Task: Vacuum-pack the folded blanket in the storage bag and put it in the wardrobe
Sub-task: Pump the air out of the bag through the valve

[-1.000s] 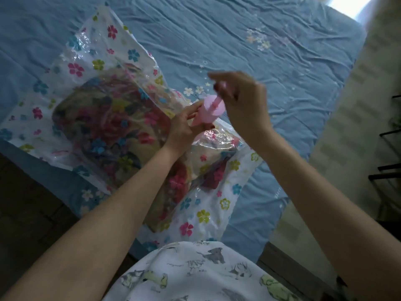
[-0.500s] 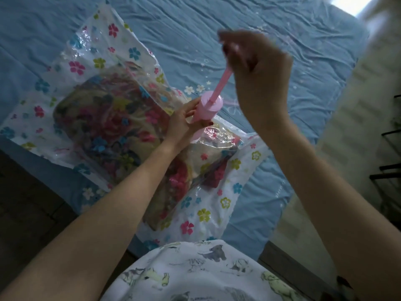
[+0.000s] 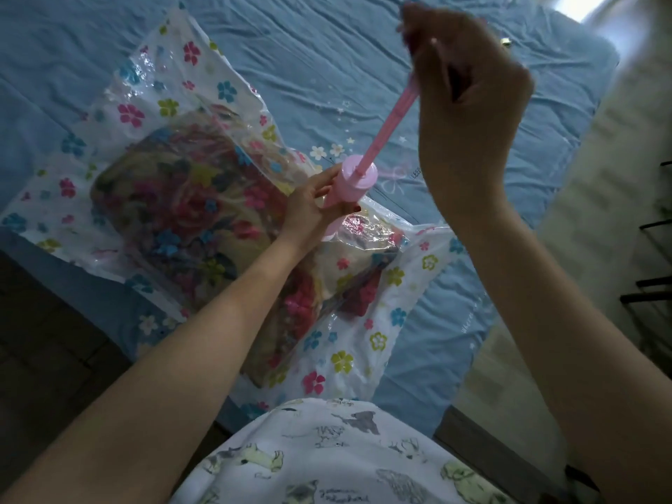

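A clear storage bag point(image 3: 367, 343) printed with coloured flowers lies flat on the bed. Inside it sits the folded floral blanket point(image 3: 182, 212). A pink hand pump point(image 3: 351, 187) stands upright on the bag near its right side. My left hand point(image 3: 312, 209) is wrapped around the pump's barrel at its base. My right hand point(image 3: 469, 100) is raised high, closed on the top of the pump's pink rod point(image 3: 389, 129), which is pulled far out of the barrel. The rod's handle is hidden inside my fist.
The bed carries a wrinkled blue sheet point(image 3: 363, 67). Dark floor lies at the lower left, a pale floor strip point(image 3: 582, 198) runs along the bed's right side, and a black rack point(image 3: 654, 285) stands at the right edge. My animal-print clothing point(image 3: 327, 456) fills the bottom.
My right hand has risen steadily, drawing the pink rod from nearly fully pressed in to far out of the barrel. My left hand and the bag have stayed put.
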